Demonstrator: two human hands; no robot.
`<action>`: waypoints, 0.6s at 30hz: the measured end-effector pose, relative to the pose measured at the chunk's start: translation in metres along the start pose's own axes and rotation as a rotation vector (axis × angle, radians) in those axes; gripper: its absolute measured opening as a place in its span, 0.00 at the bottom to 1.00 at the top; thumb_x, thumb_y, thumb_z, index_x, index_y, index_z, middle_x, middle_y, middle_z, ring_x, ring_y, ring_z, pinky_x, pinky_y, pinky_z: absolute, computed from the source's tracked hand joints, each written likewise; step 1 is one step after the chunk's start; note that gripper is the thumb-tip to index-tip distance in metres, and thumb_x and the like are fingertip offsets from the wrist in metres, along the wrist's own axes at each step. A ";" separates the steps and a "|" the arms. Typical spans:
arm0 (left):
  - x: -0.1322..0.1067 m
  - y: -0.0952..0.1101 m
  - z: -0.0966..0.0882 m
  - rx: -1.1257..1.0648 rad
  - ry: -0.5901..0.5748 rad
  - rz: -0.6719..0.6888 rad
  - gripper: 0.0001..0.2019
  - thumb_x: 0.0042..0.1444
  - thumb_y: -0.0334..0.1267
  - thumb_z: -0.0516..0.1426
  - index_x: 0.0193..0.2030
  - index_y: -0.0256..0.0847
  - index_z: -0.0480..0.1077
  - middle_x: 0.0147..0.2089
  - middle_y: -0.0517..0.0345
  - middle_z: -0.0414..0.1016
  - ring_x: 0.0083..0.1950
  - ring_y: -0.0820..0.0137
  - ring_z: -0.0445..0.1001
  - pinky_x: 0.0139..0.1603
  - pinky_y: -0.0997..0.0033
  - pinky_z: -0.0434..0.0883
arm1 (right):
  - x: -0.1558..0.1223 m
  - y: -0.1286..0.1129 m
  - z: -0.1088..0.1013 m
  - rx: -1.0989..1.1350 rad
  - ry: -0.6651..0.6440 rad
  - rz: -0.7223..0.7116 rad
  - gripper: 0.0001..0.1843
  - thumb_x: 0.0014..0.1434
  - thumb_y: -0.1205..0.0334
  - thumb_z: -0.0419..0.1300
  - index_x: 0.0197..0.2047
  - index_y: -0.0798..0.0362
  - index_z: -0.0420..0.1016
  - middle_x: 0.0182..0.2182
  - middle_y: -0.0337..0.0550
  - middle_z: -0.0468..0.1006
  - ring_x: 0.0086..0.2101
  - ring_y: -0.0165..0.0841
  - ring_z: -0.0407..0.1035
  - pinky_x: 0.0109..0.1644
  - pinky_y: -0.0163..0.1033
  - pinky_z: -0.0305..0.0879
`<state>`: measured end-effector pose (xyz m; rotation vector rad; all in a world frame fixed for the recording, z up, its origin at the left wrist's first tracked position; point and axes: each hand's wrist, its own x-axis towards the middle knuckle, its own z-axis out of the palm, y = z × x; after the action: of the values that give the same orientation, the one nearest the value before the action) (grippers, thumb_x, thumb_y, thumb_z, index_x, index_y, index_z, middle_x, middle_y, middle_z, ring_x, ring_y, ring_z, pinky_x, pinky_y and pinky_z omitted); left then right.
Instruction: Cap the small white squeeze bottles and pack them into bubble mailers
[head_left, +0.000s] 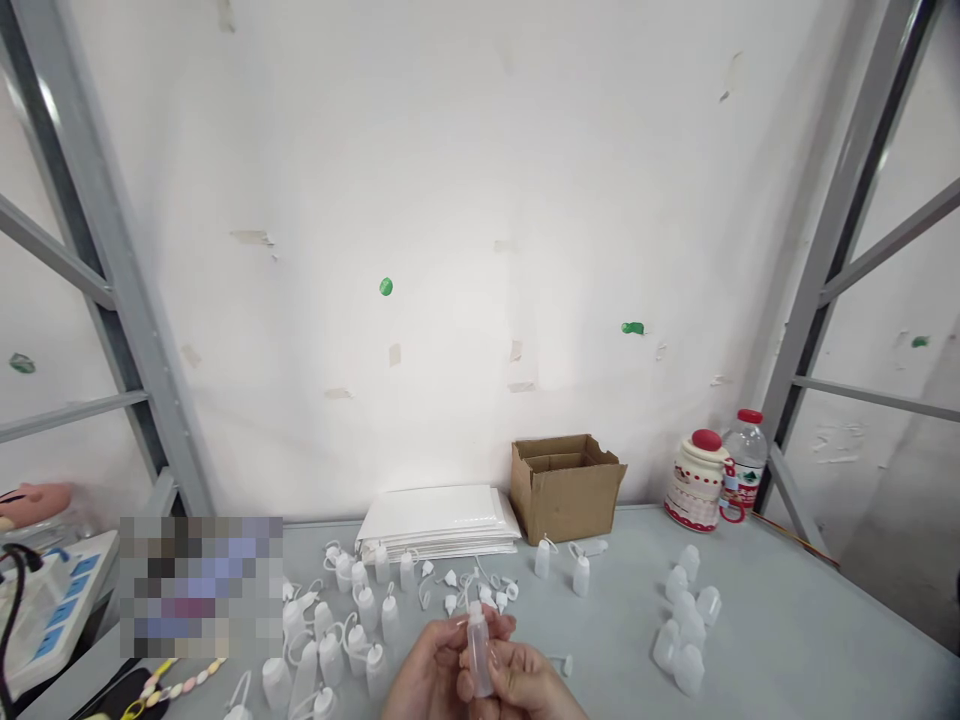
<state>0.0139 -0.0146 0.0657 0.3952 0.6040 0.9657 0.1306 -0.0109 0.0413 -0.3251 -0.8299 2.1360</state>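
Note:
A small translucent plastic squeeze bottle (478,660) stands nearly upright between my two hands, its narrow neck upward. My right hand (529,682) grips it with the thumb along its side. My left hand (435,665) curls round it from the other side, fingers partly hidden behind the bottle. Just beyond my fingers lie several loose white caps with straps (451,604). To the left stand several white bottles with looped cap straps (330,658). Another strapped cap (562,664) lies by my right hand.
Several translucent bottles (688,620) cluster on the right of the grey table (615,660). At the back are a stack of white sheets (439,515), an open cardboard box (574,500), a red-lidded jar (697,485) and a clear bottle (748,450). A power strip (75,610) sits far left.

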 end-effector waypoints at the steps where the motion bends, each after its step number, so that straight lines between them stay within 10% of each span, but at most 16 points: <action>1: 0.001 -0.002 -0.001 -0.008 0.004 -0.012 0.09 0.46 0.37 0.56 0.31 0.34 0.73 0.34 0.50 0.78 0.33 0.66 0.75 0.36 0.70 0.68 | 0.000 0.000 0.000 0.006 -0.007 0.006 0.17 0.43 0.56 0.69 0.26 0.64 0.75 0.15 0.38 0.70 0.14 0.19 0.60 0.19 0.25 0.53; 10: 0.002 -0.003 -0.007 0.108 -0.066 0.126 0.17 0.45 0.43 0.56 0.37 0.31 0.75 0.43 0.44 0.77 0.48 0.59 0.71 0.49 0.67 0.64 | 0.002 -0.004 0.000 -0.150 0.015 -0.055 0.18 0.41 0.52 0.69 0.27 0.60 0.74 0.18 0.39 0.73 0.15 0.21 0.63 0.19 0.25 0.55; 18: 0.006 0.000 -0.013 0.248 -0.013 0.289 0.18 0.42 0.46 0.61 0.39 0.40 0.74 0.41 0.49 0.77 0.26 0.71 0.68 0.21 0.73 0.59 | 0.008 0.002 -0.012 -0.345 0.223 -0.203 0.19 0.37 0.54 0.70 0.27 0.56 0.69 0.20 0.36 0.75 0.18 0.26 0.69 0.25 0.32 0.63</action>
<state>0.0082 -0.0090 0.0545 0.7235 0.6682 1.1665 0.1300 -0.0008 0.0312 -0.6176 -1.0511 1.7298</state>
